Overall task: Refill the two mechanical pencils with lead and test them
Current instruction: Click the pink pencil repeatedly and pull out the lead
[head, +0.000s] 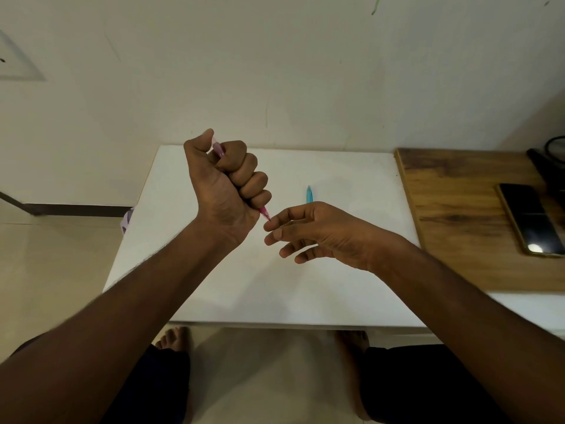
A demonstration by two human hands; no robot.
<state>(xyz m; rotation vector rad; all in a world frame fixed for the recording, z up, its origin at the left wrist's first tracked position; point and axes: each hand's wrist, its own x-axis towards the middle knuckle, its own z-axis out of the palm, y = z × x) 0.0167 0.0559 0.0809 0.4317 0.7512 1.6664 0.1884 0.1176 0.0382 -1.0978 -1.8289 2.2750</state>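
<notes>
White table, blue pencil, phone

— What does the person have on the arms?
— Nothing. Both forearms are bare from the near edge of the view up to the wrists, with no sleeve, watch, band or bracelet. Fine hair shows along the forearm behind the left hand.
— And the fingers?
— No rings on either hand. The nails of the right hand are short and unpainted.
— What clothing is there below the arms?
— Dark trousers, nearly black, covering both legs; the leg below the left forearm has a faint blue cast.
— Shoes?
— None. The feet are bare, and the toes show below the left hand.
</notes>
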